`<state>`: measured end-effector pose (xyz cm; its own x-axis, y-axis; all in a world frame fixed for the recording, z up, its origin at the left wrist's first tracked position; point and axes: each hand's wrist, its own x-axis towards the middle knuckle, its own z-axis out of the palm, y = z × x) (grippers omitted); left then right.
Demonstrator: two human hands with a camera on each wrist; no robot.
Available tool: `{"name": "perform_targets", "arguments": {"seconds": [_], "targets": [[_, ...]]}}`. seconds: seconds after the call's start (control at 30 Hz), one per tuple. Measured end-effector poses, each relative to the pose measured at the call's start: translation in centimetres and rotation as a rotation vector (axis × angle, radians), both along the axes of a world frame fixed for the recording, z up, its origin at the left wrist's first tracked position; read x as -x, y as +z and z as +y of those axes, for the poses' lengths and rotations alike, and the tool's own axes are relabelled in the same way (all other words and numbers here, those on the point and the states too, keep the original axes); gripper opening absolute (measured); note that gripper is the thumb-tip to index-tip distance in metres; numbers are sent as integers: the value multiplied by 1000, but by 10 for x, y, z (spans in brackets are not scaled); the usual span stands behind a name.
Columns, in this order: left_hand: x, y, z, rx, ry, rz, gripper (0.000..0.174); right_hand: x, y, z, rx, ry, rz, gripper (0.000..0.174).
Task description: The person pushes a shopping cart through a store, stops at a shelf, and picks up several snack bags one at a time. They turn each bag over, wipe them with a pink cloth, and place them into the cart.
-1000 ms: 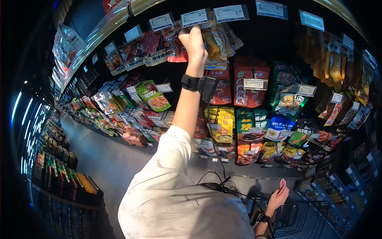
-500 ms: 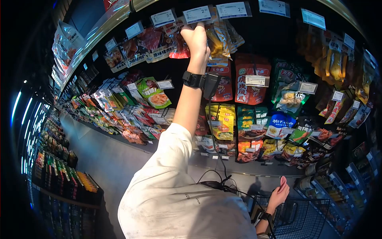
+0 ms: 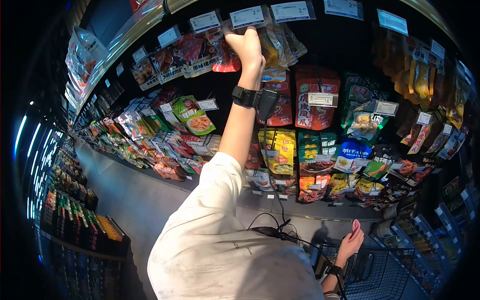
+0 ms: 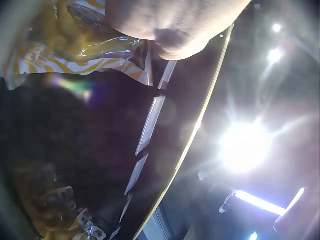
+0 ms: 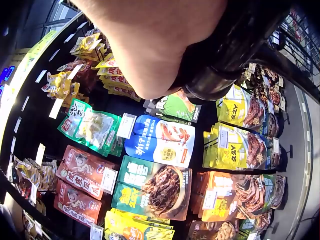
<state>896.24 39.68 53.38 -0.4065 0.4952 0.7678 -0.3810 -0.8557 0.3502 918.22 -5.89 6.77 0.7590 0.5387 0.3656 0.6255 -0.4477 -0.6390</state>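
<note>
Moments on, barely shifting, still reaches bare left hand (image 3: 247, 49) behind white rectangular price tag (image 3: 247, 17), grip unreadable, beside hanging yellow-and-white plastic packets (image 3: 284, 46), seemingly freeing none, holding flat pink object (image 3: 356, 228) in right hand (image 3: 351, 245).

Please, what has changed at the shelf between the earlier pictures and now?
The left hand moved slightly up toward the price tag, its thumb now beside the tag's lower left corner. Its fingers are hidden, so I cannot tell any new grip. The right hand, the wire cart and the red packet stayed in place.
</note>
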Motion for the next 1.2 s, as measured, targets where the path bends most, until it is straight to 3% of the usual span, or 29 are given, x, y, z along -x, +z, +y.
{"name": "perform_targets", "arguments": {"seconds": [0.23,0.5,0.63,0.77,0.87,0.9,1.0,1.07,1.13,1.2], "targets": [[-6,-5,6,-193,263,131,42,0,0,1,8,-10,-2,36],[0,-2,-1,-105,144,135,38,0,-1,1,0,-8,-5,37],[-5,-11,22,-150,190,151,28,0,0,3,3,-12,12,37],[-4,-17,51,-187,172,182,28,-2,-7,1,21,-23,3,36],[4,-15,38,-131,394,298,31,-3,-10,1,-8,-18,-33,35],[3,-14,24,-98,352,291,33,-3,-9,0,-17,-16,-35,35],[4,-23,-1,30,498,467,40,2,1,3,-91,-25,-8,35],[6,-42,-11,-46,572,411,64,7,14,5,-204,-48,52,36],[3,-46,-27,-151,720,364,69,-5,10,-6,-363,64,240,38],[7,-51,-49,-62,673,427,77,-17,9,-24,-412,67,472,40]]}}
